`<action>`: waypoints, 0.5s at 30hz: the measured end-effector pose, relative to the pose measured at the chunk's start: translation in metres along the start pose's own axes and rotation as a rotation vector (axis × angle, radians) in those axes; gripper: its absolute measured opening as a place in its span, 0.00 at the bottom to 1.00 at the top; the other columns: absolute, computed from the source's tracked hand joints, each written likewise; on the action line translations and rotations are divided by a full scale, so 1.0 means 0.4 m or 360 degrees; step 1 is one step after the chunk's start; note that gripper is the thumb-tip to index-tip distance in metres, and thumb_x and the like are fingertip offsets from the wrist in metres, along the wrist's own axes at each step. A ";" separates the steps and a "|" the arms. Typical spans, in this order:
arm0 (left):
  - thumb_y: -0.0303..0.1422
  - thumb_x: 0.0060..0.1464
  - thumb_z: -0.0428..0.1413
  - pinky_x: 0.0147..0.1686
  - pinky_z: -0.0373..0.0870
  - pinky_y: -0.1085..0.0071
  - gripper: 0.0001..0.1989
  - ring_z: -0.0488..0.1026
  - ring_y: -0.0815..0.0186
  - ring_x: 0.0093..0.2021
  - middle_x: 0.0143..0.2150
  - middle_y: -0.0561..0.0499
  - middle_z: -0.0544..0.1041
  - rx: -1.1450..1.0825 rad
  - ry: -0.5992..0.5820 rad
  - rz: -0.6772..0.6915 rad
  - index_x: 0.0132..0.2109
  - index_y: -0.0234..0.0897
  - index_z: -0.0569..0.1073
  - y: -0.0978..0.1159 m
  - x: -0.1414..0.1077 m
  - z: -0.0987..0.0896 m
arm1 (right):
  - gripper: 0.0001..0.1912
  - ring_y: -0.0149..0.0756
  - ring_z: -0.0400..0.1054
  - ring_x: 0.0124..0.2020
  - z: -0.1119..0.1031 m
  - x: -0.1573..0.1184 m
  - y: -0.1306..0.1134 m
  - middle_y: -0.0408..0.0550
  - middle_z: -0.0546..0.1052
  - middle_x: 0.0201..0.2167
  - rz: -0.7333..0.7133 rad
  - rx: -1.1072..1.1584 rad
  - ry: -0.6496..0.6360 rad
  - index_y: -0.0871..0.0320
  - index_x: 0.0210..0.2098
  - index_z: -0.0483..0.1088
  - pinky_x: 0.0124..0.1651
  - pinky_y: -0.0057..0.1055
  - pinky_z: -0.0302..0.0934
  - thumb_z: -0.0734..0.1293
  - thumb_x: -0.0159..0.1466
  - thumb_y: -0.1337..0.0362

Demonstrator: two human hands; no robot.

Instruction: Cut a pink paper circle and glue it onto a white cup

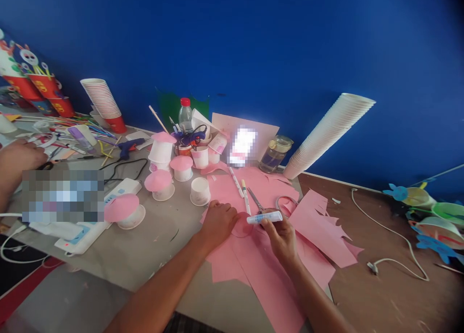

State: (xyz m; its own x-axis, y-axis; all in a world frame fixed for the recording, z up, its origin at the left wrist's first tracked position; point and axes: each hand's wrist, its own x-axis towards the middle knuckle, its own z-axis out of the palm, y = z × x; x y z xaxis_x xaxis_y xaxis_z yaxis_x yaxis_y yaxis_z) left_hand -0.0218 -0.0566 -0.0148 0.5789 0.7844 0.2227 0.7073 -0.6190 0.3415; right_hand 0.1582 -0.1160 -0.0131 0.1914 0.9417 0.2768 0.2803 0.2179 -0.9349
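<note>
My left hand (220,222) has its fingers curled at the left edge of a round pink paper disc (242,226), which lies over larger pink sheets. Between the thumb and fingers of my right hand (281,234) is a white glue stick-like tube (266,217) with blue print, held roughly level above the paper, just right of the disc. Scissors (254,198) lie partly behind that hand, beside a white marker (246,197). Farther left stand several small white paper cups, one with a pink disc top (158,180), and an uncovered cup (200,191).
A tall leaning stack of white cups (326,137) rises by the blue wall. Behind the papers are a lit phone (242,147) and a glass jar (277,153). A power strip (97,219) lies at left. Another person's hand (21,159) is at the far left.
</note>
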 end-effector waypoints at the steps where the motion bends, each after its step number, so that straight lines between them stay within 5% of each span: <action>1: 0.31 0.62 0.46 0.41 0.54 0.63 0.14 0.69 0.65 0.32 0.30 0.50 0.73 -0.0007 -0.0001 0.0003 0.32 0.35 0.72 0.001 0.000 -0.001 | 0.08 0.32 0.65 0.28 -0.003 0.003 0.001 0.45 0.71 0.31 0.0003 0.0005 -0.0025 0.56 0.35 0.66 0.29 0.28 0.61 0.64 0.62 0.58; 5: 0.31 0.62 0.46 0.41 0.54 0.62 0.14 0.70 0.65 0.33 0.30 0.49 0.74 -0.0009 -0.0006 0.0032 0.31 0.35 0.72 0.002 0.000 -0.005 | 0.06 0.36 0.67 0.34 0.006 0.012 -0.010 0.49 0.72 0.38 -0.0139 -0.0262 -0.0169 0.56 0.30 0.69 0.29 0.27 0.61 0.67 0.57 0.60; 8: 0.31 0.62 0.46 0.41 0.54 0.62 0.14 0.71 0.65 0.33 0.30 0.50 0.74 -0.0044 0.0017 0.0051 0.32 0.35 0.72 0.001 0.000 -0.003 | 0.05 0.36 0.68 0.32 0.020 0.007 -0.022 0.48 0.74 0.30 -0.0181 -0.0452 -0.0259 0.56 0.28 0.71 0.30 0.28 0.60 0.66 0.57 0.62; 11: 0.32 0.62 0.46 0.41 0.54 0.63 0.14 0.71 0.65 0.34 0.30 0.51 0.75 -0.0168 0.0056 -0.0034 0.31 0.36 0.72 0.002 -0.001 -0.002 | 0.07 0.33 0.66 0.25 0.032 -0.002 -0.028 0.44 0.75 0.24 0.0039 -0.0441 -0.0183 0.57 0.29 0.71 0.28 0.27 0.59 0.65 0.59 0.61; 15: 0.38 0.59 0.49 0.41 0.56 0.64 0.11 0.71 0.66 0.30 0.28 0.54 0.75 -0.0366 0.0113 -0.0266 0.35 0.37 0.71 0.008 0.001 -0.006 | 0.11 0.35 0.69 0.28 0.039 -0.007 -0.026 0.46 0.77 0.26 0.0292 -0.0125 0.0016 0.58 0.29 0.70 0.32 0.29 0.62 0.64 0.60 0.57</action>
State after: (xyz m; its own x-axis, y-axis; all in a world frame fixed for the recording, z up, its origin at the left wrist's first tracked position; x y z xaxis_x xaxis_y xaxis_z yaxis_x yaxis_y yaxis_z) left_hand -0.0203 -0.0584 -0.0114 0.4269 0.8805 0.2064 0.6750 -0.4621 0.5753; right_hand 0.1400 -0.1169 -0.0074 0.2552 0.9610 0.1063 0.3122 0.0221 -0.9497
